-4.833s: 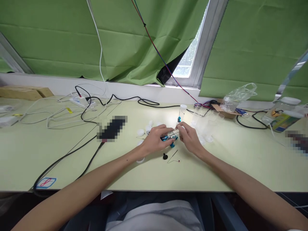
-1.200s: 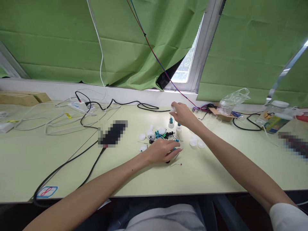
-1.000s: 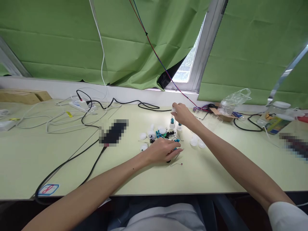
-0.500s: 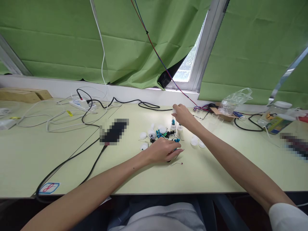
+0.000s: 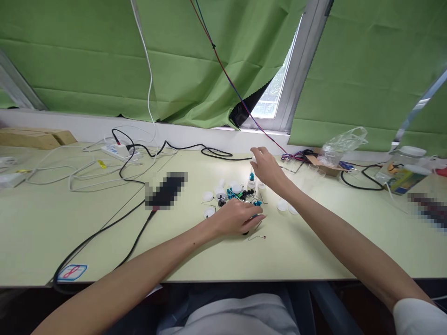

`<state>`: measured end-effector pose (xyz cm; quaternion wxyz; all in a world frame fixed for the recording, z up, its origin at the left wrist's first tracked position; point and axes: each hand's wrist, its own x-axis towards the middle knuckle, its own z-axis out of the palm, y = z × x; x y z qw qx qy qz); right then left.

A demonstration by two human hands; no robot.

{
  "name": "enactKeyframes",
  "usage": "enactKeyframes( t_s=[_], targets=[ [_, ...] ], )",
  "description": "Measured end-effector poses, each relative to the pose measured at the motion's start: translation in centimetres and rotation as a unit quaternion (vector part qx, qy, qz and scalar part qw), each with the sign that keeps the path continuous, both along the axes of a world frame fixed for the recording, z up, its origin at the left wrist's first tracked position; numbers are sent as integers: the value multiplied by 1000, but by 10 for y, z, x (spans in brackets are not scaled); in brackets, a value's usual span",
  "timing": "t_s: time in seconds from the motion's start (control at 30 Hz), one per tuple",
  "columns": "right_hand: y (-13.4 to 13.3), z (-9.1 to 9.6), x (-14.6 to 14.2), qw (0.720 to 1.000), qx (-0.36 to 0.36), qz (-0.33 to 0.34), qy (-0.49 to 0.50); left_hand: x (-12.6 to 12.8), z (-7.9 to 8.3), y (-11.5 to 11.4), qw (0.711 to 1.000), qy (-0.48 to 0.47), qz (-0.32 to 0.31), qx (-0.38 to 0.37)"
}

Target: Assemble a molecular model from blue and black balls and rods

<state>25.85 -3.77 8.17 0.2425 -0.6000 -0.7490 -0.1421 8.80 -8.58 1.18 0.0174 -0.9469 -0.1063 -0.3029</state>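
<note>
My right hand (image 5: pixel 267 165) is raised at the far side of the pile, its fingers pinching a small white piece (image 5: pixel 253 159). Just under it a blue part (image 5: pixel 252 176) stands upright on a small clear-white cup. My left hand (image 5: pixel 239 217) lies low over the near side of the pile with curled fingers, a bit of blue showing between finger and thumb; what it grips is mostly hidden. Around it are blue parts (image 5: pixel 257 203), black round parts (image 5: pixel 248 192), thin metal rods and white round caps (image 5: pixel 220 193). A bent wire (image 5: pixel 257 237) with a red tip lies nearer me.
Two white caps (image 5: pixel 281 205) lie right of the pile. A dark, blurred-out device (image 5: pixel 166 191) with a black cable is on the left, a power strip (image 5: pixel 118 150) behind it. Clear cups, a cardboard tray (image 5: pixel 326 166) and a plastic jar (image 5: pixel 405 167) stand at the back right.
My right hand has risen very slightly, along with the white piece. My left hand and the pile look the same.
</note>
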Motion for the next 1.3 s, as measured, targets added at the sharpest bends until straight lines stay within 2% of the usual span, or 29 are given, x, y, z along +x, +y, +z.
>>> enactKeyframes(
  t_s=[0.13,0.23,0.37,0.47,0.57,0.87,1.13,1.3],
  targets=[
    [-15,2,-6,995,83,33,48,0,0,2,1000,-6,7,10],
    [-24,-5,-8,991,103,65,57,0,0,2,1000,-8,10,17],
    [-28,-33,-6,992,78,99,26,1,1,1,1000,-12,6,16],
    [-28,-57,-1,995,58,71,35,2,-1,1,1000,-18,14,4],
    [-28,-70,5,996,43,61,52,3,-4,3,998,-35,43,-14],
    [-26,-72,11,995,8,55,89,0,-3,16,970,-142,167,-107],
    [-23,-66,23,994,10,-27,104,-1,-3,23,958,-151,206,-129],
    [-24,-66,21,995,-31,5,95,-2,-1,25,954,-139,224,-141]
  ],
)
